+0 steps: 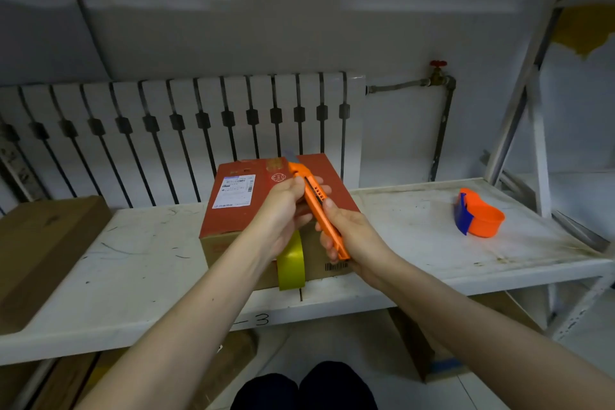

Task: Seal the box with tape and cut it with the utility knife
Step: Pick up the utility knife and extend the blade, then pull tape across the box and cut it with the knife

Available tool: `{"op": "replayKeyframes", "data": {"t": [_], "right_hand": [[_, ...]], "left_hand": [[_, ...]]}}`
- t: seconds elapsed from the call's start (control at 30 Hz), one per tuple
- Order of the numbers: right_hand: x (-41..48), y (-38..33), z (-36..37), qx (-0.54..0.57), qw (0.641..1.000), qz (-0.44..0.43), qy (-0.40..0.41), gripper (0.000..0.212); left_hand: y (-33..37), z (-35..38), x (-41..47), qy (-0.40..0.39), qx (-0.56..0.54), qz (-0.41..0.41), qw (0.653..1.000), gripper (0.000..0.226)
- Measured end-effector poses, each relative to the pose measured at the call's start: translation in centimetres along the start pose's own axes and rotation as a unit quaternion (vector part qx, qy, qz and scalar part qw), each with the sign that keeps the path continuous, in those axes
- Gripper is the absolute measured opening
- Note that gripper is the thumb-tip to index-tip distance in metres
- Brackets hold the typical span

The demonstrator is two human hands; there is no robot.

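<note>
Both hands grip the orange utility knife (317, 206) above the box (266, 206) on the worktop (133, 260): right hand (349, 236) fingers wrapped round its handle, left hand (286, 206) fingers pinching near the blade. Cutting step, I judge; next, bring the blade to the yellow tape (292, 263) hanging down the box's near face.

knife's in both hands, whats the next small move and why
Probably bring the knife down to the yellow tape hanging over the box's front edge and cut it there. The blade looks already out at the tip, the right hand grips the handle, the left hand steadies the front, and the tape appears to run on as a loose strip.
</note>
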State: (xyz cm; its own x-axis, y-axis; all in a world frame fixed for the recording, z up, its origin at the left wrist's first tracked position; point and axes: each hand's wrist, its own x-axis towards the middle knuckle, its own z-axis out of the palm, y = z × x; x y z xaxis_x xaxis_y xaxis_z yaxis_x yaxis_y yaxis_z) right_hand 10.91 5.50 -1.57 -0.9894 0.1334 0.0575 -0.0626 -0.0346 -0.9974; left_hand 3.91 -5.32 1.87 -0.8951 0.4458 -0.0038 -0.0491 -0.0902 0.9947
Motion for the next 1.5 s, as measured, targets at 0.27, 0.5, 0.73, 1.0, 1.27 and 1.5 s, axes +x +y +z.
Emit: {"op": "replayKeyframes", "data": {"t": [0.27, 0.5, 0.73, 1.0, 1.27, 1.5], "right_hand": [[0.1, -0.7, -0.1, 0.013, 0.998, 0.020, -0.065, 0.037], [2.3, 0.4, -1.2, -0.074, 0.997, -0.027, 0.020, 0.024], [7.4, 2.3, -2.9, -0.560, 0.812, -0.036, 0.161, 0.038], [9.2, 3.0, -1.5, -0.684, 0.714, -0.033, 0.149, 0.051], [9.5, 2.8, 1.4, -0.668, 0.729, -0.095, 0.117, 0.044], [10.4, 2.1, 1.5, -0.625, 0.768, -0.030, 0.137, 0.040]], "left_hand": [[0.6, -0.5, 0.2, -0.005, -0.029, -0.004, 1.000, 0.036], [0.4, -1.2, 0.9, 0.051, 0.089, -0.010, 0.995, 0.025], [-1.9, -3.3, -0.8, 0.175, 0.348, -0.009, 0.921, 0.051], [-4.4, -2.6, -1.9, 0.127, 0.205, -0.133, 0.961, 0.047], [-6.1, -2.1, -2.5, 0.139, 0.144, -0.089, 0.976, 0.023], [-8.5, -1.7, -3.9, 0.188, 0.203, -0.047, 0.960, 0.040]]}}
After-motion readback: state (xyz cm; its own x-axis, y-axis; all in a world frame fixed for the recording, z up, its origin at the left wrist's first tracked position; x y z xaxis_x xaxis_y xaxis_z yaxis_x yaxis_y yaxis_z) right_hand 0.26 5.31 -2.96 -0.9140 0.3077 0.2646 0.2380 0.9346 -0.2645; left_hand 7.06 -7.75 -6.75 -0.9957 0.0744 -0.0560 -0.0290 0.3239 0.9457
